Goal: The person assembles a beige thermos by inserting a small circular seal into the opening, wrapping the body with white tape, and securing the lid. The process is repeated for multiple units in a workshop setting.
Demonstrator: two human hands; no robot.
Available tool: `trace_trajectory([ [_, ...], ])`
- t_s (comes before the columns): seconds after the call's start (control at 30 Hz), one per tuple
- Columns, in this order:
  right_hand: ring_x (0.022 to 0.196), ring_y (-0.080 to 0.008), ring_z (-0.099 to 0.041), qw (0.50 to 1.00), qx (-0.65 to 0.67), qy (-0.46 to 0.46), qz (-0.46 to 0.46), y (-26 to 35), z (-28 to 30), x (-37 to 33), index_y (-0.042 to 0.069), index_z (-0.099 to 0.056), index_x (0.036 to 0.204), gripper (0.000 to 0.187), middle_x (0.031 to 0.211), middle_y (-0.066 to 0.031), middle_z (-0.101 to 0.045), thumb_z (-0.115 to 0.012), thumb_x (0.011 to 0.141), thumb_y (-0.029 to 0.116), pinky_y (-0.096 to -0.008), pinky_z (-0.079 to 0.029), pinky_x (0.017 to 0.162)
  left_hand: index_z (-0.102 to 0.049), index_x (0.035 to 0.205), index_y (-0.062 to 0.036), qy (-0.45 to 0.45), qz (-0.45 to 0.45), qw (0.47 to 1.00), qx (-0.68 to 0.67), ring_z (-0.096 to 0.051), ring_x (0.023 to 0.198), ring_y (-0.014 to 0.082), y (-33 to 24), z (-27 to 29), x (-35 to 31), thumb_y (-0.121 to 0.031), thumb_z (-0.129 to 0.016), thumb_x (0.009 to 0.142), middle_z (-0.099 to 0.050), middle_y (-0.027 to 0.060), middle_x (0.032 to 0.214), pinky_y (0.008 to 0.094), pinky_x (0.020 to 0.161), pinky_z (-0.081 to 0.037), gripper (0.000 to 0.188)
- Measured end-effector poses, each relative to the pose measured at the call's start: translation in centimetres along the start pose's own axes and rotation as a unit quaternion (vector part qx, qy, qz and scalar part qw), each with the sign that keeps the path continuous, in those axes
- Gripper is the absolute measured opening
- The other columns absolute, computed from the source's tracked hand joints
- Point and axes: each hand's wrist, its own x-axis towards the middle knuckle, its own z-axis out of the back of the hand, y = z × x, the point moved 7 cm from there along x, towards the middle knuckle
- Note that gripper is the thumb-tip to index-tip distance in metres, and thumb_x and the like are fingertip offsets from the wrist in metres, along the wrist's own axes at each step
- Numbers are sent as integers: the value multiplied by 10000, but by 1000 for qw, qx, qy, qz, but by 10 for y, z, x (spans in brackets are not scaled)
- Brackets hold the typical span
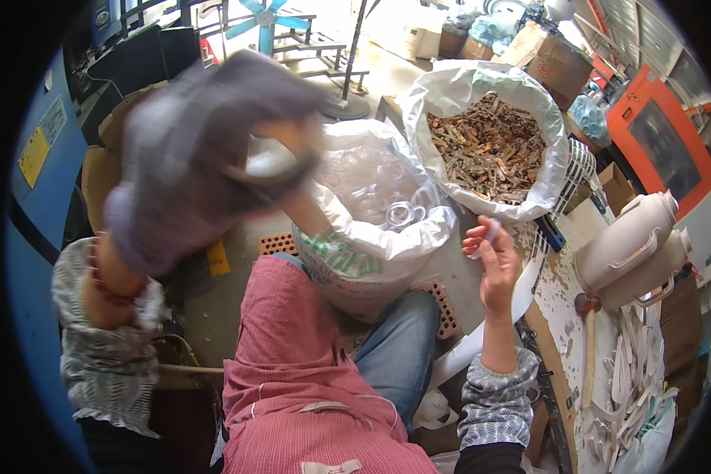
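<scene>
My left hand (205,150), in a dark purplish-grey glove, is raised at the upper left and smeared by motion. A blurred tan patch shows at its fingers, and I cannot make out what it is. Below and to the right of the glove stands a white woven sack (371,272) filled with clear plastic rings (371,189). My bare right hand (498,268) is beside that sack's right rim, fingers curled around a small pale translucent plastic piece (490,235). Past this hand, a second white sack (442,91) holds many small brown and grey pieces (490,146).
On the worn bench (557,316) at the right are two beige thermos flasks (620,249), a wooden-handled hammer (589,347) and a pile of white strips (628,387). A blue cabinet (47,229) borders the left. Farther back are a fan (266,20), cartons (545,59) and an orange machine door (656,134).
</scene>
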Motion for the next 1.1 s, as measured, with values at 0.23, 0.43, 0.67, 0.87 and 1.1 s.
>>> trace_trajectory([
  [0.23,1065,-280,-590,953,276,106,63,106,-47,0,-50,-362,1384,553,1126,-170,-550,-461,843,13,-489,-529,922,-510,1304,-203,-99,94,960,-244,-482,1193,373,-61,-120,-3,-331,-849,561,-448,127,1367,498,1006,-386,827],
  [0.43,1076,-203,-575,990,49,101,-90,92,-65,2,-22,-450,1164,238,1107,-131,-560,-441,926,-29,-347,-494,935,-473,1359,-120,-14,185,926,-329,-560,1080,343,-62,-155,-1,-314,-843,589,-593,133,1151,464,992,-402,876],
  [0.67,814,-180,-661,917,-344,158,128,114,-89,-6,-27,-596,934,176,927,-138,-652,-579,798,-136,-280,-521,722,-493,1339,-111,-34,153,901,-405,-591,1011,315,-55,-151,-5,-230,-825,605,-624,109,1078,423,900,-470,814],
  [0.87,688,-310,-630,856,-456,222,103,98,-106,-11,7,-591,846,183,778,-139,-607,-582,714,-120,-350,-517,615,-491,1331,-111,0,130,889,-439,-595,997,305,-63,-155,-15,-218,-829,590,-633,85,1038,420,902,-464,822],
  [1.1,768,-299,-639,802,-509,251,188,101,-109,-25,36,-609,880,174,817,-122,-615,-644,723,99,-379,-522,657,-554,1242,-65,17,58,912,-405,-607,1042,302,-71,-148,-18,-317,-836,597,-636,109,1112,420,954,-458,747],
])
